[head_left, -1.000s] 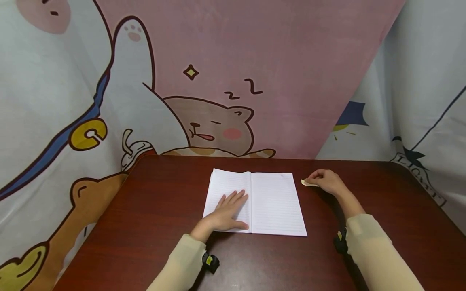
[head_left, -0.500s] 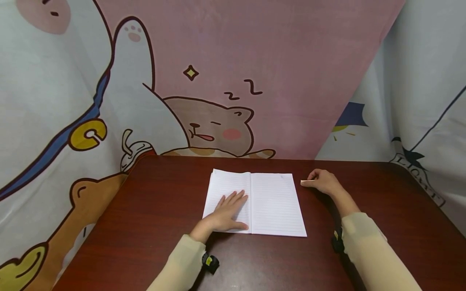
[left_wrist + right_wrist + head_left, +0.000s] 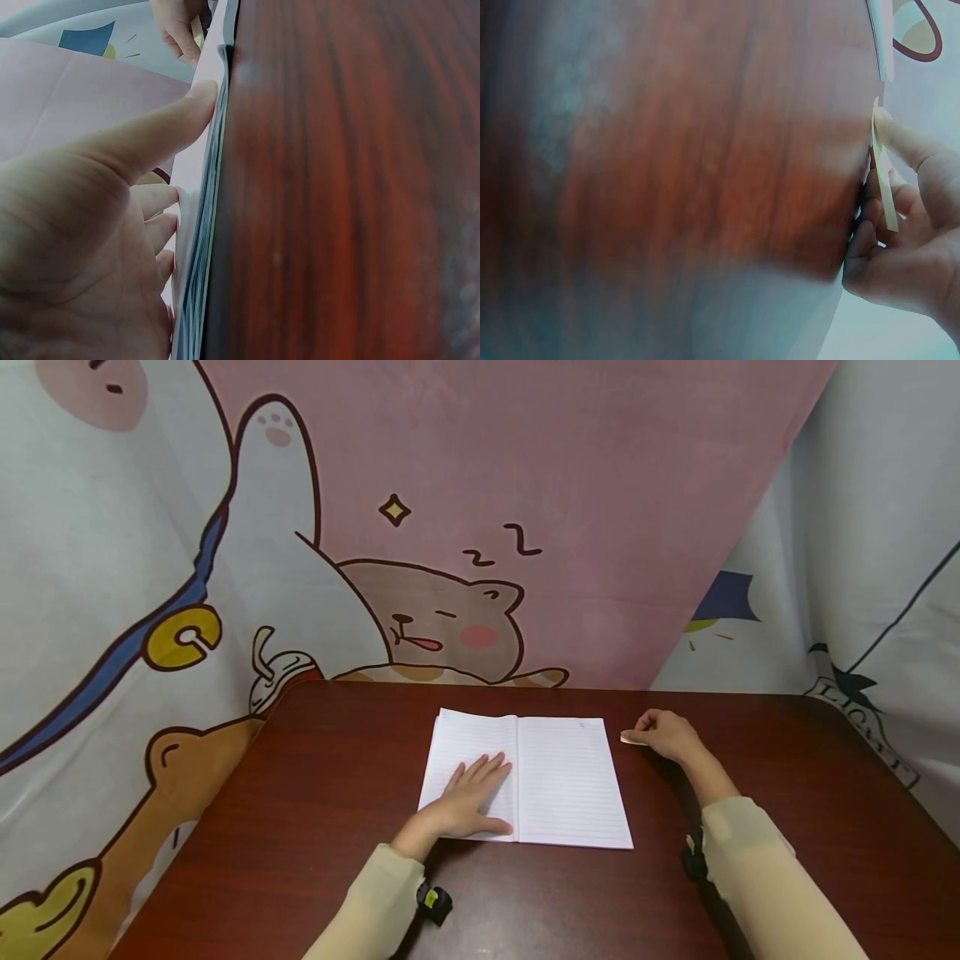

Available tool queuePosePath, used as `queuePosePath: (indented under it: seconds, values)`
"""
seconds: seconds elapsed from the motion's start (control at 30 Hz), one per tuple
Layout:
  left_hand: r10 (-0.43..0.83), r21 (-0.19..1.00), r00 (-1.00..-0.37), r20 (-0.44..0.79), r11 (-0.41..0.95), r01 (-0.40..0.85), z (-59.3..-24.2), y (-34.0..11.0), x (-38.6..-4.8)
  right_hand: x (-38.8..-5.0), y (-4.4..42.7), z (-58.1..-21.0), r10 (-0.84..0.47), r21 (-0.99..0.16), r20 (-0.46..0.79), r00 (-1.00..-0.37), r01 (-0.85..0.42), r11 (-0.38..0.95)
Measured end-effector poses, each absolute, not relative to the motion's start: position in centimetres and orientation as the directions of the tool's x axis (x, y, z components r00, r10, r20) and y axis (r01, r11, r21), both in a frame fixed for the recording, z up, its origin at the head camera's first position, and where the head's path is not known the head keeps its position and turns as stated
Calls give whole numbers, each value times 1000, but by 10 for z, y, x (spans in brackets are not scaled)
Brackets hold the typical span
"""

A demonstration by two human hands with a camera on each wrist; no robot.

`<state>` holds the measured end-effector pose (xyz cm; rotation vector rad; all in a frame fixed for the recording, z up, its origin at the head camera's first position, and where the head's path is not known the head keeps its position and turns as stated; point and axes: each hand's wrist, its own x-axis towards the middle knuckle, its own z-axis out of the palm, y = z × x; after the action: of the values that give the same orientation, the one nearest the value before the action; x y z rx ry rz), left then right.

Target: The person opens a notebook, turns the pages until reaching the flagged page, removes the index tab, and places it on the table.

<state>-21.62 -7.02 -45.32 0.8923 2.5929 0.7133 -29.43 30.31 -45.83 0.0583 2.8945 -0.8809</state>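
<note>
An open notebook (image 3: 570, 785) with lined white pages lies on the dark red-brown table. My left hand (image 3: 468, 802) rests on its left page, fingers spread and straight, with the thumb close to the centre fold. In the left wrist view, the thumb (image 3: 161, 131) and fingertips touch the paper above the notebook's layered page edges (image 3: 201, 262). To the right of the notebook, my right hand (image 3: 667, 733) pinches a thin, flat, pale-yellow slip (image 3: 633, 739) between thumb and fingers. The right wrist view shows this slip (image 3: 883, 169) nearly edge-on; its face is mostly hidden.
The wooden table (image 3: 322, 827) extends around the notebook on all sides. Behind it hangs a cloth (image 3: 600, 527) printed with cartoon animals. Each wrist wears a small black device, such as the left one (image 3: 435, 900).
My right hand has shifted slightly left and tilted the slip, so less of its face shows than a second ago. The left hand and notebook stay where they were.
</note>
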Motion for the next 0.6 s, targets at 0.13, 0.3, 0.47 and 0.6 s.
queuePosePath:
  seconds: [0.13, 0.3, 0.47, 0.6]
  values:
    - [634, 545, -762, -130, 688, 479, -454, -70, -216, -295, 305, -459, -3, -549, -113, -994, 60, 834]
    - [630, 539, -768, -120, 691, 482, -455, -69, -217, -295, 312, -460, -14, -556, -69, -998, 27, 831]
    - [614, 529, -782, -106, 701, 478, -456, -69, -215, -292, 323, -459, -46, -573, -19, -999, -27, 819]
    - [617, 553, -785, -51, 672, 493, -450, -73, -215, -286, 332, -453, -67, -576, -19, -998, -44, 816]
